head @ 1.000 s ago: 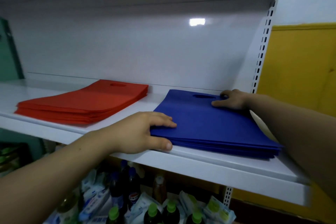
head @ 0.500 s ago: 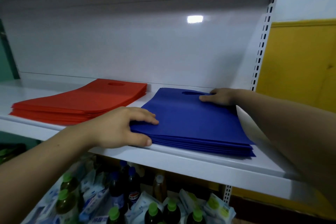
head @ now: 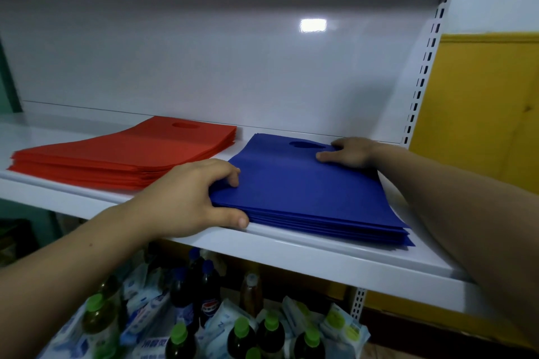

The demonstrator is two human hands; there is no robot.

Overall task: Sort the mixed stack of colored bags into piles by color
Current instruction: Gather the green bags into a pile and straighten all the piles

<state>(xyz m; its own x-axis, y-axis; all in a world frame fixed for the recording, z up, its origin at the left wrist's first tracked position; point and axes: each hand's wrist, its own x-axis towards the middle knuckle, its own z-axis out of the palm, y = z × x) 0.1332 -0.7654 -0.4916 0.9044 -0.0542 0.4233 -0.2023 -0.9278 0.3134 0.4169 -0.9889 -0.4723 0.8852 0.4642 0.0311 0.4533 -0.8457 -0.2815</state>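
Squaring the stack is, I judge, what this two-handed hold is for. The white shelf (head: 320, 253) runs under both my wrists and carries everything. Between my hands lies the blue pile (head: 306, 192) of bags, flat, its sheets slightly fanned at the near right corner, away from either grip, which is why it wants tidying. Just beyond the knuckles of my left hand sits the red pile (head: 125, 154), close beside the blue one but apart from it, so the two colours do not mingle. I see no mixed stack, so the sorting looks nearly done. My left hand (head: 186, 201) clamps the near left corner of the blue pile, fingers curled over the top and thumb pressed along the front edge, to steer it. My right hand (head: 347, 151) lies diagonally opposite on the far right corner, fingers fairly straight, pressing down to pin it; whether a fingertip hooks the back edge I cannot tell. The handle hole (head: 304, 144) is just left of those fingertips.
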